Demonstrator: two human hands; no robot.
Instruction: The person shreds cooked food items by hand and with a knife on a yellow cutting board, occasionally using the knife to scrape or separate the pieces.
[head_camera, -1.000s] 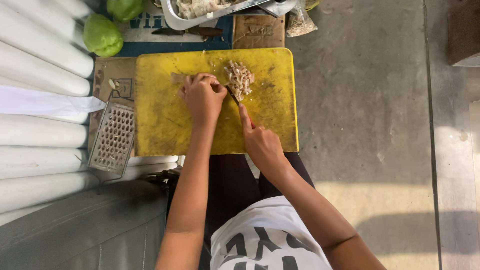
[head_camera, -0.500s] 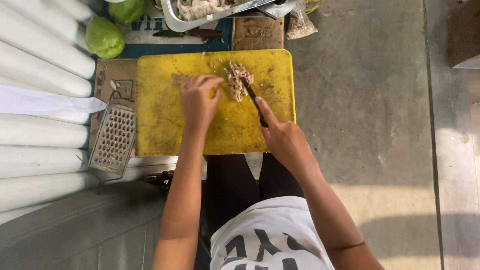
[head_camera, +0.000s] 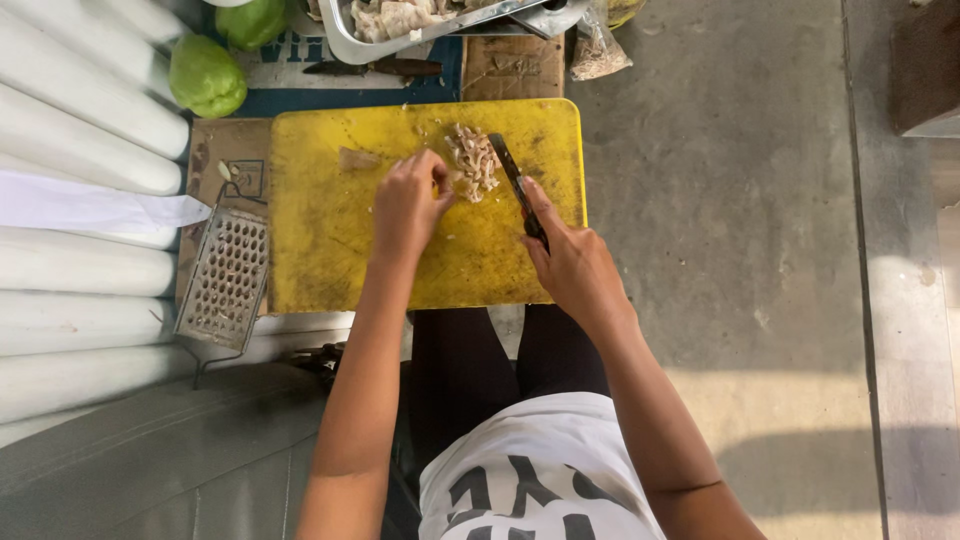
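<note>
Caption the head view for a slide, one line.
Right hand holds a knife beside a pale chopped pile steadied by the left hand on a yellow cutting board.

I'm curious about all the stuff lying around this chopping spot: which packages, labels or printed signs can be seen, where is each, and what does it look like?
Clear plastic bag: top edge, right of the metal tray, crumpled, with brownish contents.
Blue printed sheet: behind the yellow cutting board, flat, blue with pale lettering, partly under the tray.
Brown cardboard: left of the board, flat, with a small dark printed mark.
Brown cardboard piece: behind the board, faint print.
No screens.
</note>
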